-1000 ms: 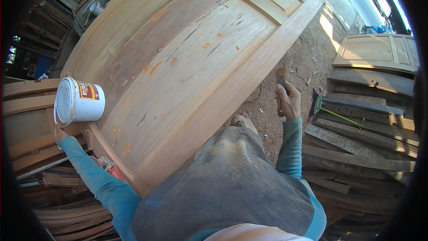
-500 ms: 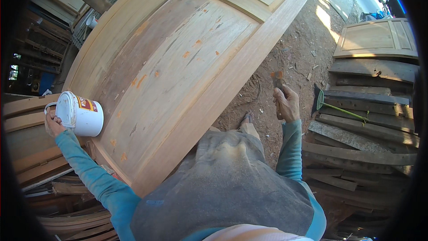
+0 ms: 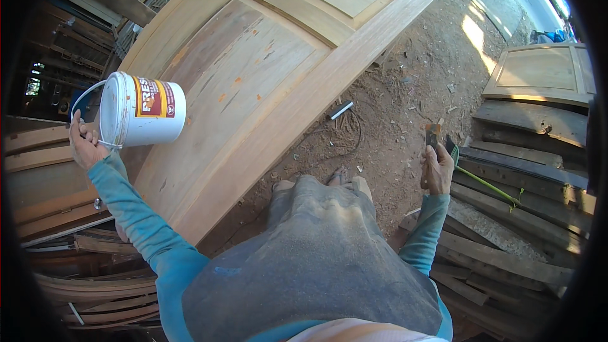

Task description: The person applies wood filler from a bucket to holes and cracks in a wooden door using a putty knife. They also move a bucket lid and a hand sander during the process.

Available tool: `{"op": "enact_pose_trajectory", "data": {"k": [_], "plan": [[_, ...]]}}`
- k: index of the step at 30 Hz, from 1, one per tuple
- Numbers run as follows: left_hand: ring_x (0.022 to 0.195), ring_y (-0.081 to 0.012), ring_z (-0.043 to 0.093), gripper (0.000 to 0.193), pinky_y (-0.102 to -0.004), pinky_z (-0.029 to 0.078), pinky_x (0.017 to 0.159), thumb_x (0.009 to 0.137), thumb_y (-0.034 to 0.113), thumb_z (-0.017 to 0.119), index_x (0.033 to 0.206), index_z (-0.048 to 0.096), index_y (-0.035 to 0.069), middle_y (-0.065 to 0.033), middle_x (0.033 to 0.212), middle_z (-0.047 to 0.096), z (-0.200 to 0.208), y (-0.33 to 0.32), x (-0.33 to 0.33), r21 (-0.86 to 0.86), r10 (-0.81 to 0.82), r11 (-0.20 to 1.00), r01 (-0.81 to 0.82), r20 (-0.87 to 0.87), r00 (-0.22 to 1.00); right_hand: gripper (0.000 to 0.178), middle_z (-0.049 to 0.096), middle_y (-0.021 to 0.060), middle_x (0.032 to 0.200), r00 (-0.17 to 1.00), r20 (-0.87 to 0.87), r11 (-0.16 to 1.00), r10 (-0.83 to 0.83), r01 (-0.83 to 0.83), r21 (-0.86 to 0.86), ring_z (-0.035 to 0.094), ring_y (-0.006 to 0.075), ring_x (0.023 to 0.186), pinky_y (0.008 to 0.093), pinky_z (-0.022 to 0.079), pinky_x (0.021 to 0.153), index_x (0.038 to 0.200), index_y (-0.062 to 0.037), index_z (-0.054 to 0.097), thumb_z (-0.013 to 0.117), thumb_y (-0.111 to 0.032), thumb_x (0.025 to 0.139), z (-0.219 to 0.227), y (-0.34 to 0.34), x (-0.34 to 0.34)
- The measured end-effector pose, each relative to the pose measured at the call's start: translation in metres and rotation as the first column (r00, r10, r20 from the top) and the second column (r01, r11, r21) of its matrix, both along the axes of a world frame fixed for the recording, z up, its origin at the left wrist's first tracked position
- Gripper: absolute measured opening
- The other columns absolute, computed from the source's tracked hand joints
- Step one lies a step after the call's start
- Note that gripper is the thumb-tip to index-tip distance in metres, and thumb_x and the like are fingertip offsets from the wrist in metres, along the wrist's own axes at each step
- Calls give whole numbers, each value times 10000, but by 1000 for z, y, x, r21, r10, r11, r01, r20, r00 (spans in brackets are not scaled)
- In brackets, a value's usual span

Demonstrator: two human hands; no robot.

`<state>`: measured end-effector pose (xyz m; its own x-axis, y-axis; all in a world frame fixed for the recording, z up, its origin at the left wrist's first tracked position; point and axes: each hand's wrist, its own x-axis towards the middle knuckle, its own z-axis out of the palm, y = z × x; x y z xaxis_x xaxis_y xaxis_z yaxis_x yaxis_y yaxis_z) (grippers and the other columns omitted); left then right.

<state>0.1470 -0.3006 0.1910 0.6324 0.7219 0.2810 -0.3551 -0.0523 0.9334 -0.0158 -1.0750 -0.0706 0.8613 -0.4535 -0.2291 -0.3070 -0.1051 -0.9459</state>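
My left hand [image 3: 85, 145] gripped the white plastic bucket [image 3: 142, 111] by its handle over the wooden door [image 3: 266, 69], while my right hand [image 3: 437, 168] was closed around a putty knife [image 3: 432, 134].

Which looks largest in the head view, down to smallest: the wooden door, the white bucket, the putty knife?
1. Wooden door, by far the largest.
2. White bucket, held up nearer the camera, so it may look bigger than it is.
3. Putty knife, smallest.
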Motion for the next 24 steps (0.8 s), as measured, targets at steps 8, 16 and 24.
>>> {"op": "enact_pose_trajectory", "data": {"k": [8,16,24], "plan": [[541,-2,331,317,-168,254,455,1027,240,658,1237,719,12,78,724,445,-41,-161,76,-24,-13,1000,13,0,1000,202,616,-17,814,972,48,968,-228,232,-92,561,43,699,204,430,580,1046,-30,665,663,-232,1054,44,-70,-24],[544,-26,404,284,-187,285,462,1009,212,699,1176,724,-16,54,725,486,-76,-224,134,-74,-108,991,110,27,994,168,627,-23,803,964,-15,964,-266,267,16,556,31,630,180,417,536,1058,-39,649,671,-206,1053,34,-85,-11],[726,-105,584,433,-225,481,574,1014,219,671,1351,610,-46,-62,914,633,-103,-186,147,154,159,978,-144,-93,983,190,632,-18,777,978,-22,978,-209,209,-15,543,25,579,188,393,473,1041,-50,672,662,-238,1060,29,-98,80]]}}
